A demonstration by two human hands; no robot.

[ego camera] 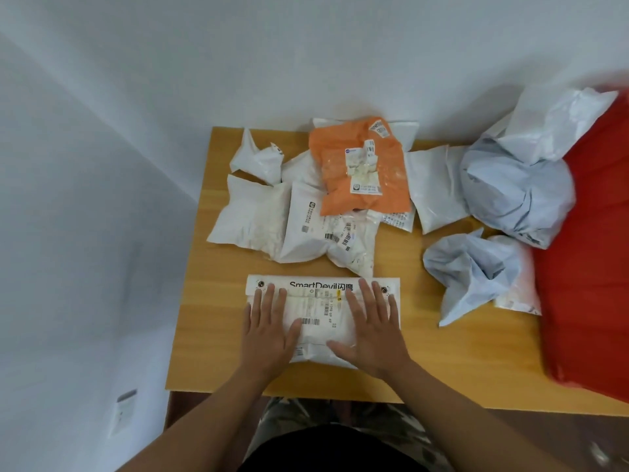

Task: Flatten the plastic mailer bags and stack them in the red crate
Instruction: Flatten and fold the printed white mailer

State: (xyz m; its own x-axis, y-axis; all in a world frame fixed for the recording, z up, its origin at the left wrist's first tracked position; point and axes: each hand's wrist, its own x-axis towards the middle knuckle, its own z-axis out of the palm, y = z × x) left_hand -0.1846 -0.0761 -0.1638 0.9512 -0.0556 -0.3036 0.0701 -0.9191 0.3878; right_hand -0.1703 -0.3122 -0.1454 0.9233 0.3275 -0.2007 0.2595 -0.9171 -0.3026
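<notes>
While both palms are pressing it, a white mailer is lying flat at the table's near edge.

Spreading widest, the wooden table is carrying the red crate at its right side (blurred there), then the pale blue crumpled bags just beside the crate, the orange mailer lying on white ones behind, and the SmartDevil mailer. The left hand and right hand are resting on it, fingers straight and apart, gripping nothing.
</notes>
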